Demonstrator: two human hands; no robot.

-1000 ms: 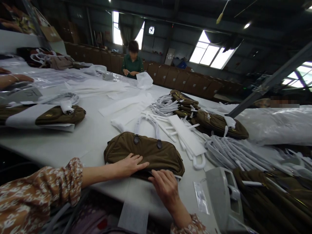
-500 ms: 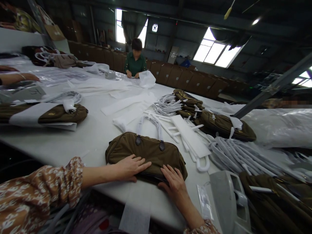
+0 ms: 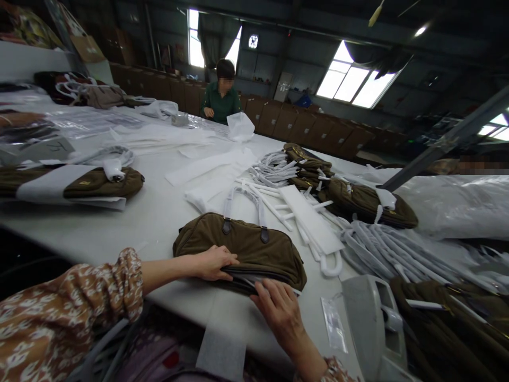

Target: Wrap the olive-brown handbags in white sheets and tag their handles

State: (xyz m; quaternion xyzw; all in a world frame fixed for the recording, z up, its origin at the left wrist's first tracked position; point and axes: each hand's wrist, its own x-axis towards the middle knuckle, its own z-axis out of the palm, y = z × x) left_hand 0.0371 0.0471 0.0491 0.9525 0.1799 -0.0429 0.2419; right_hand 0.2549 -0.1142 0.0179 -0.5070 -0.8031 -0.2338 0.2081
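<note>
An olive-brown handbag [image 3: 246, 239] lies on the table in front of me, its wrapped handles [image 3: 243, 197] pointing away. My left hand [image 3: 214, 262] grips the bag's near edge, fingers on top and thumb below. The near side gapes along a dark opening, where a thin grey-white strip [image 3: 246, 279] shows. At the right part of this opening is my right hand [image 3: 278, 305], its fingers curled and closed on the bag's edge. Its fingertips are partly hidden, so I cannot tell whether they also hold the strip.
To the right lie white padding pieces [image 3: 312, 220], wrapped grey handles [image 3: 382, 249], more olive bags [image 3: 358, 199] and a grey plastic holder [image 3: 369, 323]. Another olive bag [image 3: 99, 183] with a paper band lies left. A co-worker [image 3: 221, 98] is across the table.
Both hands lay flat on the bag with fingers spread. Now they are curled at its near edge, and the opening gapes with a pale strip showing. The co-worker's hand has risen.
</note>
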